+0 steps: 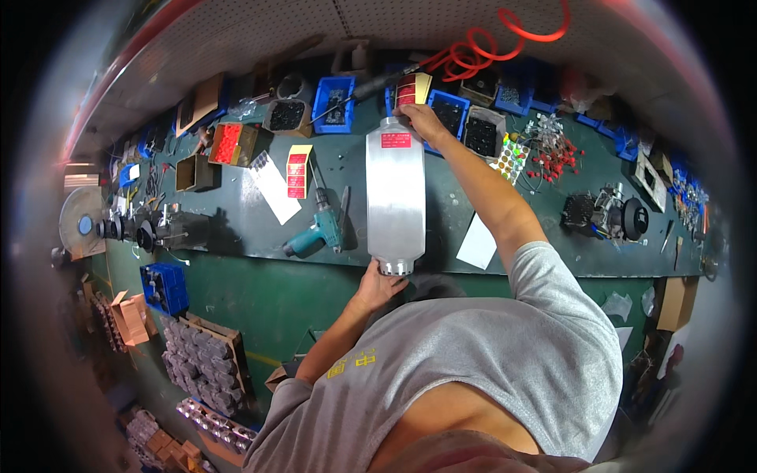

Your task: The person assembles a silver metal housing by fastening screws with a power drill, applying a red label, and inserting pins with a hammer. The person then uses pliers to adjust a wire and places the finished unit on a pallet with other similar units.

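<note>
A long silvery metal housing [396, 189], with a narrow neck at each end, lies lengthwise before me, its near end reaching past the bench's front edge. My left hand [377, 287] grips the near neck from below, its fingers partly hidden behind it. At the far neck my right hand [423, 123] has its fingers bent over the metal. Close to that hand a small red label [397, 140] sits on the housing. Left of the housing lie a teal cordless drill [317, 229] and a sheet of red labels [297, 172].
Blue bins [334, 102] and boxes of small parts line the bench's back. A red coiled air hose [473, 54] hangs above. Motor-like assemblies [611, 214] stand at the right and left. White paper [478, 243] lies by my right arm. Stacked metal parts [203, 364] rest on the floor.
</note>
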Available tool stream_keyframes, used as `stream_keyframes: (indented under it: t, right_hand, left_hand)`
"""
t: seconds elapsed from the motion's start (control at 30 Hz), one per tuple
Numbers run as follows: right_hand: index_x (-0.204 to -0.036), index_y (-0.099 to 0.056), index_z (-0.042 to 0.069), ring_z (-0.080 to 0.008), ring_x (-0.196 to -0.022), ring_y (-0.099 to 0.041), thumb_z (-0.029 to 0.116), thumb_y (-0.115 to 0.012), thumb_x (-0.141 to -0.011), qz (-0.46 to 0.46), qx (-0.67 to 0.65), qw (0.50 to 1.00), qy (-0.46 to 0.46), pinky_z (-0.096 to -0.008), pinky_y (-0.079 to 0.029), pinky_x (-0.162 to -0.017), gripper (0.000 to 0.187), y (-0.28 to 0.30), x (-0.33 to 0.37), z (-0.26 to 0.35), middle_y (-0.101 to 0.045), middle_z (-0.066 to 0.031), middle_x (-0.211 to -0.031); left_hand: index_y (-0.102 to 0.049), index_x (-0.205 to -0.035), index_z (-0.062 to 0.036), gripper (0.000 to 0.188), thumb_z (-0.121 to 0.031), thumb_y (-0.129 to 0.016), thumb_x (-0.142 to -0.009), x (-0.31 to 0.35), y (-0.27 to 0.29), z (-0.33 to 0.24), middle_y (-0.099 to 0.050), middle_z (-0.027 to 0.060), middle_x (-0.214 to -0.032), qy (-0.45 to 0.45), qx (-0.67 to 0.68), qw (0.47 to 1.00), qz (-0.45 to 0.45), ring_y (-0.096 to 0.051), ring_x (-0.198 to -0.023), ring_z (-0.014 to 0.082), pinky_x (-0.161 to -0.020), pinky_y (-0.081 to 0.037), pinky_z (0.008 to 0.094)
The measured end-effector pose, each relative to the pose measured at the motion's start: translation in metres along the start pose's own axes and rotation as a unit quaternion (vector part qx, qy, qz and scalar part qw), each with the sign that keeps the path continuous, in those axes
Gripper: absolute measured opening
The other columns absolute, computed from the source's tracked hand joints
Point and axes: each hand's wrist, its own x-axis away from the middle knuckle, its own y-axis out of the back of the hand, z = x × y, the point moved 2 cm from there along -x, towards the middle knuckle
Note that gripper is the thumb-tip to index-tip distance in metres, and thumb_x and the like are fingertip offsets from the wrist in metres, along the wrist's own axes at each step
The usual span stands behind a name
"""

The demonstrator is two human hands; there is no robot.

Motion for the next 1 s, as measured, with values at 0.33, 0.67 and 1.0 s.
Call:
stream_keyframes:
  t: [0.33,0.67,1.0]
  right_hand:
    - [-0.117,-0.073,0.003,-0.0124,-0.095,-0.058,0.036,-0.058,-0.102,-0.078,0.078,0.993,0.032,-0.0269,-0.045,-0.086,0.039,0.025,0.085,0.055,-0.07,-0.0044,-0.106]
    - [-0.134,-0.062,-0.001,-0.032,-0.128,-0.052,0.066,-0.058,-0.092,-0.257,-0.042,0.959,-0.11,-0.0455,-0.037,-0.109,0.079,0.08,0.234,-0.038,-0.059,-0.02,-0.138]
    - [-0.154,-0.037,0.001,-0.0364,-0.14,-0.041,0.084,-0.05,-0.085,-0.194,-0.204,0.941,-0.19,-0.0542,-0.029,-0.115,0.109,0.101,0.261,-0.121,-0.046,-0.0223,-0.151]
  left_hand:
    - [-0.042,-0.148,-0.0188,0.065,-0.066,-0.032,-0.104,0.028,0.029,-0.021,-0.05,0.0092,-0.148,-0.024,-0.123,0.992,-0.015,-0.051,-0.132,0.0306,-0.106,-0.044,0.0563]
    - [-0.064,-0.116,-0.0064,0.082,-0.08,-0.034,-0.095,0.141,-0.002,-0.098,-0.072,0.0095,-0.091,-0.088,-0.438,0.895,0.0,-0.068,-0.078,0.0199,-0.064,-0.053,0.0325]
    - [-0.061,-0.073,-0.0072,0.066,-0.067,-0.051,-0.099,0.153,-0.096,-0.078,-0.047,-0.0004,-0.055,-0.148,-0.557,0.816,-0.056,-0.043,-0.048,0.0112,-0.045,-0.032,0.0283]
